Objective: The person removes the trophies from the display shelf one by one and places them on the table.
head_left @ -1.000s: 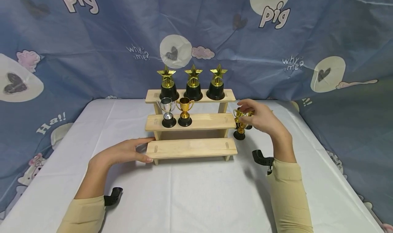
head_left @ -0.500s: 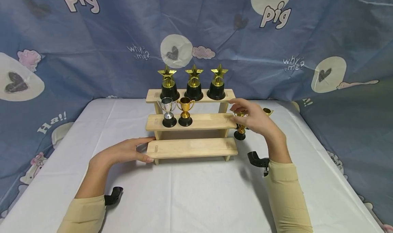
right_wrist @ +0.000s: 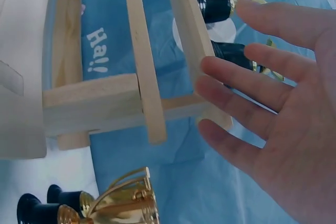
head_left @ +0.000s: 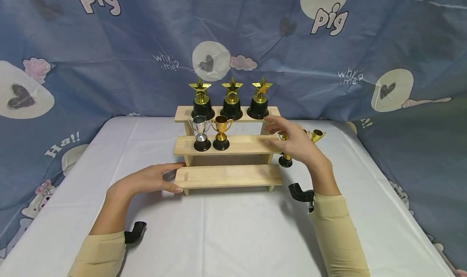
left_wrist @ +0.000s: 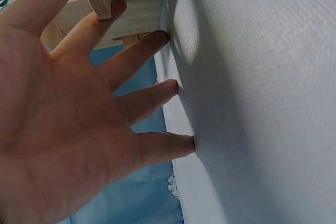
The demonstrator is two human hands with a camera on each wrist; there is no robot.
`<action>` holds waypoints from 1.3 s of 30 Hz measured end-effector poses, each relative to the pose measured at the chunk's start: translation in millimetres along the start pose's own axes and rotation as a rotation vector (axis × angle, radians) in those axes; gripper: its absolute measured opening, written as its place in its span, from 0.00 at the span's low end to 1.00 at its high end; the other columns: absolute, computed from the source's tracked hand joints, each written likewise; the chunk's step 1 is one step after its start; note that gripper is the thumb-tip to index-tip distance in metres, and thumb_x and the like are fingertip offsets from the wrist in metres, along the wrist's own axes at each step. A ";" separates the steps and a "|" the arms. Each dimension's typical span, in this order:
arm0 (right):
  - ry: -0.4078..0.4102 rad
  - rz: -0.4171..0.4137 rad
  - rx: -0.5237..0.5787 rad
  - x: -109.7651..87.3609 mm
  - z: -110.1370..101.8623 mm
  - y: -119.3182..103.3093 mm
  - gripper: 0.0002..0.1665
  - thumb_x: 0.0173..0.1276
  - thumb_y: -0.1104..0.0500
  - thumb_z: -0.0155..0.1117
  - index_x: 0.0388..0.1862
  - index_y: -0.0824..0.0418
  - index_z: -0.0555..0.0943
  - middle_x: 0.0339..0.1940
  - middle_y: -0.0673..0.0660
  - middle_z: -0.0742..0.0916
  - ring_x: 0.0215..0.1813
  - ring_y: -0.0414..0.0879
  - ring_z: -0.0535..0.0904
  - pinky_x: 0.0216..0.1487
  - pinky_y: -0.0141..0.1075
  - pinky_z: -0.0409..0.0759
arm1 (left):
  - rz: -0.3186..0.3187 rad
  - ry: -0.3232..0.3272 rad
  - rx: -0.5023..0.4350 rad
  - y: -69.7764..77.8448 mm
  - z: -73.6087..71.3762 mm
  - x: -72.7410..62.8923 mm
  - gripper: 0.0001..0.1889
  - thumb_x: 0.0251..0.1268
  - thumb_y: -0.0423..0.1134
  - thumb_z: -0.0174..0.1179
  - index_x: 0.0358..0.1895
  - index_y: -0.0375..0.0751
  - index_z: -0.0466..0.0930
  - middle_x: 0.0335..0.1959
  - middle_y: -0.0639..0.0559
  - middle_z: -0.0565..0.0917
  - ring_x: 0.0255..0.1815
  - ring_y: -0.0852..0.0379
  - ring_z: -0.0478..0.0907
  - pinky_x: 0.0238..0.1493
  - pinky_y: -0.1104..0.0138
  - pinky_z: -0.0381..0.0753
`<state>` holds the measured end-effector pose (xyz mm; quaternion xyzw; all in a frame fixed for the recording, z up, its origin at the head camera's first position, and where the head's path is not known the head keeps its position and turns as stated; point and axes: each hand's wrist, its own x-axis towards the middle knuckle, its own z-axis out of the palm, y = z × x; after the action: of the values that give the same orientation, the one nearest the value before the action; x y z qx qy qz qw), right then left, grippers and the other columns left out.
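A three-tier wooden display stand [head_left: 228, 176] stands on the white table. My left hand [head_left: 144, 179] is at its left end, thumb at the bottom board's front edge and index finger at the back. In the left wrist view the fingers [left_wrist: 142, 98] are straight and spread. My right hand [head_left: 295, 141], holding nothing, hovers by the stand's right end with fingers loosely extended. A silver trophy cup [head_left: 201, 133] and a gold trophy cup [head_left: 221, 133] stand on the middle board's left half. In the right wrist view, gold cups [right_wrist: 123, 205] stand below the hand.
Three gold star trophies [head_left: 232, 100] with black bases line the top board. On the table right of the stand, gold cups [head_left: 317, 136] stand partly hidden behind my right hand. A blue printed cloth [head_left: 146, 33] hangs behind the table.
My right hand has moved left from over the gold cups to the stand's right end, uncovering a gold cup behind it. The left hand stays where it was.
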<state>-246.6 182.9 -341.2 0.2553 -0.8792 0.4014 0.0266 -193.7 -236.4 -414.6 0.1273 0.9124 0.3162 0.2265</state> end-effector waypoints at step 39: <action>0.042 -0.163 0.081 21.8 51.1 -19.2 0.43 0.66 0.57 0.70 0.77 0.47 0.63 0.58 0.53 0.85 0.55 0.56 0.82 0.60 0.50 0.78 | 0.017 -0.004 0.024 1.6 -1.3 -3.2 0.47 0.54 0.61 0.69 0.77 0.51 0.62 0.78 0.35 0.60 0.78 0.31 0.55 0.69 0.34 0.59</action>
<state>-248.4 126.2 -357.0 0.3182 -0.8378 0.4385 0.0674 -191.4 -237.1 -411.6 0.1384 0.9147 0.3067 0.2240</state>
